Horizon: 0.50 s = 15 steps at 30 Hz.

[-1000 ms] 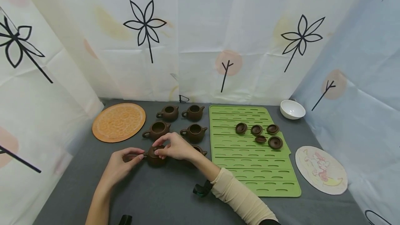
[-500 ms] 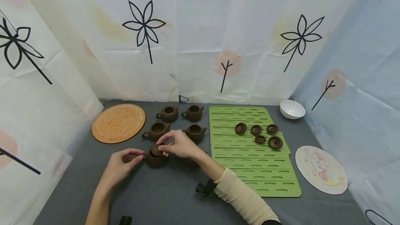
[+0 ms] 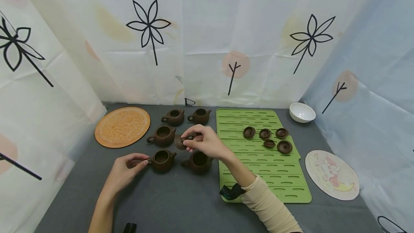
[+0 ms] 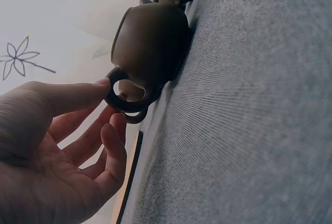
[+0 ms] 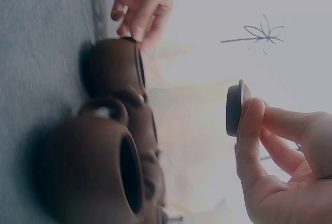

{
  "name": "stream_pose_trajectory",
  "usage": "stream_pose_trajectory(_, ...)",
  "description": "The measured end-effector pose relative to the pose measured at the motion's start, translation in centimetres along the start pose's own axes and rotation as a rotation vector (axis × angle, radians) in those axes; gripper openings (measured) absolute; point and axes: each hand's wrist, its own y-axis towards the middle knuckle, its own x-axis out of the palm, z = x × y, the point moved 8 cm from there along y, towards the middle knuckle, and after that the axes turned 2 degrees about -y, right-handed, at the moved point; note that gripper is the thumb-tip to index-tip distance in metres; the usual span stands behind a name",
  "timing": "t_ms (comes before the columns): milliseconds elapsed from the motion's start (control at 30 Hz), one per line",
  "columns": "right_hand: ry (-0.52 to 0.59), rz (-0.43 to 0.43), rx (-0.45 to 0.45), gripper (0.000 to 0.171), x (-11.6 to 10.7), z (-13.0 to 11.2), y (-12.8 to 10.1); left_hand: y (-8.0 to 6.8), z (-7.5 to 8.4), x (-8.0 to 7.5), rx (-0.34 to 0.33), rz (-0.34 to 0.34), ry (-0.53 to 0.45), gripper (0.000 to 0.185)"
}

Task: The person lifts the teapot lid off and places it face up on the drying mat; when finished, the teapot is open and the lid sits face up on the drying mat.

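My left hand (image 3: 127, 171) pinches the handle of a small brown teapot (image 3: 162, 161) at the front left; that teapot's mouth shows uncovered. In the left wrist view its ring handle (image 4: 129, 102) sits between thumb and fingertips. A brown teapot lid (image 3: 181, 142) is pinched between the thumb and fingers of my right hand (image 3: 207, 142), raised above the teapots. The right wrist view shows the lid (image 5: 236, 109) tilted in the air. Below the right hand stands another lidless teapot (image 3: 199, 162), with a further teapot (image 3: 162, 136) behind the left one.
Two lidless teapots (image 3: 173, 117) stand at the back; one more is mostly hidden by the right hand. Several lids (image 3: 284, 147) lie on a green mat (image 3: 258, 175) at right. Around are an orange round mat (image 3: 123, 127), a white bowl (image 3: 302, 113) and a printed round mat (image 3: 332, 175).
My right hand has lifted the lid off the front-left teapot and carried it up and to the right. The left hand has kept its hold on the handle.
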Motion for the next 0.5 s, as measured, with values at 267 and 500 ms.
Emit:
stream_pose_trajectory(267, -0.051, 0.057, 0.026, 0.024, -4.4, -0.2, -3.3, 0.1, 0.0, 0.0, 0.005, -0.001, 0.008, 0.022)
stream_pose_trajectory(500, -0.085, 0.12, 0.094, 0.029, -8.4, 1.1, -6.6, 0.0, 0.1, 0.0, 0.001, -0.009, 0.01, 0.022)
